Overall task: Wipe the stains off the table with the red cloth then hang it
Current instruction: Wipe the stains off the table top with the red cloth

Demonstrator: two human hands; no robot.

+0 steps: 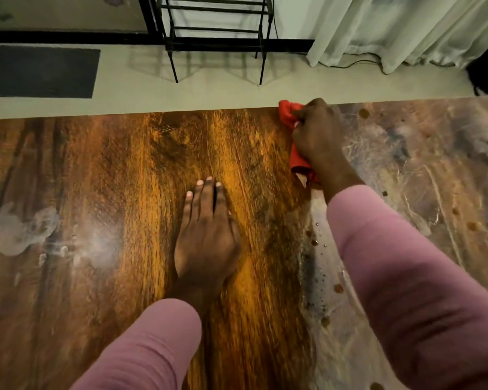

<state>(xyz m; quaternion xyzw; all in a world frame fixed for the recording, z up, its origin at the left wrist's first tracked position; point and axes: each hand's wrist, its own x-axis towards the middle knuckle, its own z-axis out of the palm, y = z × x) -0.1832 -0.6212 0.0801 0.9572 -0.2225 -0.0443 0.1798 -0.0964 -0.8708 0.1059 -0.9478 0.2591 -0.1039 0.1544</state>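
Nearest, two pink sleeves (406, 291) reach in over the near edge of the bench (110, 164), a glossy brown wood-grain top. The left grip (206, 237) lies palm down around the middle of the bench, fingers straight and close together, released and holding nothing. Well off toward the left edge sits a whitish smear (23, 232). On the other side, a pale streaky film (406, 153) covers the right part of the bench, and brown drops (338, 288) dot its border just beside the right sleeve; more brown spots show farther along toward the far right corner.

At the far edge, right of the middle, the right grip (316, 133) is clenched round the red cloth (297, 161), which is bunched up and pressed onto the bench at the line where clean wood meets the film. One fold pokes out left of the knuckles, right at the far edge; another part trails under the wrist toward the near side.

Beyond the bench lies a pale floor (209, 94). A black metal rack (214, 29) stands on it opposite the middle, a dark mat (37, 71) lies to the left, and a white curtain (392, 29) hangs to the right with a thin cable (358, 61) under its hem.
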